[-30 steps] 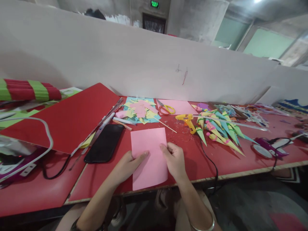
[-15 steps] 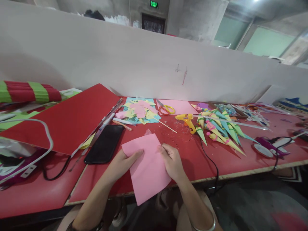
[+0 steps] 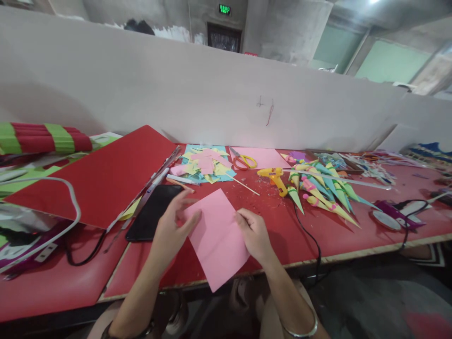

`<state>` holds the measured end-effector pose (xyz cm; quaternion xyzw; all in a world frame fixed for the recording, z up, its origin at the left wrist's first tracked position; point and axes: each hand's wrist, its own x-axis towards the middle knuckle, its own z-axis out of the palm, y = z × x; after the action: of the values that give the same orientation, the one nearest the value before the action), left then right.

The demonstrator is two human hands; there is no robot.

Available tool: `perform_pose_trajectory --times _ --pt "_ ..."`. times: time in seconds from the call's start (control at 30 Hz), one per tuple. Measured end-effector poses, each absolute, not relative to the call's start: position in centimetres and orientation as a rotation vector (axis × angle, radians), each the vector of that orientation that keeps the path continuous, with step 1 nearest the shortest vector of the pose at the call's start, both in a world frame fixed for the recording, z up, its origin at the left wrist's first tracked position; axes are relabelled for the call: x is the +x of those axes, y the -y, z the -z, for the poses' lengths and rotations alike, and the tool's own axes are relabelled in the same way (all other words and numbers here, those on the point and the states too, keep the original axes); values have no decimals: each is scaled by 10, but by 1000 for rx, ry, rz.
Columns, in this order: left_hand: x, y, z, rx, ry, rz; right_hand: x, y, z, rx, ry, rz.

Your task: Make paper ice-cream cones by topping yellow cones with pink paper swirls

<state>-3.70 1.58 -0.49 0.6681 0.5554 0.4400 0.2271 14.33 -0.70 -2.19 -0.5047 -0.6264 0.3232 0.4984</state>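
A sheet of pink paper [image 3: 219,240] is held up over the front edge of the red table, one corner pointing down. My right hand [image 3: 253,235] pinches its right edge between thumb and fingers. At the left corner of the sheet, my left hand [image 3: 173,226] has its fingers spread apart, slightly blurred, with the thumb against or just over the paper. Behind my left hand lies a black phone [image 3: 144,219], partly covered by it.
Beyond the sheet are paper scraps [image 3: 205,162], scissors [image 3: 243,161], a thin stick [image 3: 243,183] and a yellow glue gun [image 3: 273,178]. Several paper cones [image 3: 325,183] lie to the right. A large red board [image 3: 106,174] and a white cable [image 3: 72,197] are at left.
My left hand has loosened from the paper, its fingers rising and spreading. The sheet has turned in my right hand, so a corner now points up and its bottom corner has shifted right.
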Motion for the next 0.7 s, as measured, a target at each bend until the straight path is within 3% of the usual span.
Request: perform_pose_trajectory --times 0.1,0.2,0.37,0.7 --pt "-33 -14 2 2459 -1563 -1423 141 6 23 -1233 1610 -829" --pt "-25 -6 -1 2898 -1273 -1226 137 5 24 -1180 1706 -918" --pt "-22 0 -5 2886 -1207 -986 138 4 22 -1075 1797 -1142" --pt "-34 -13 0 2900 -1161 -881 143 8 16 -1076 1915 -1111"
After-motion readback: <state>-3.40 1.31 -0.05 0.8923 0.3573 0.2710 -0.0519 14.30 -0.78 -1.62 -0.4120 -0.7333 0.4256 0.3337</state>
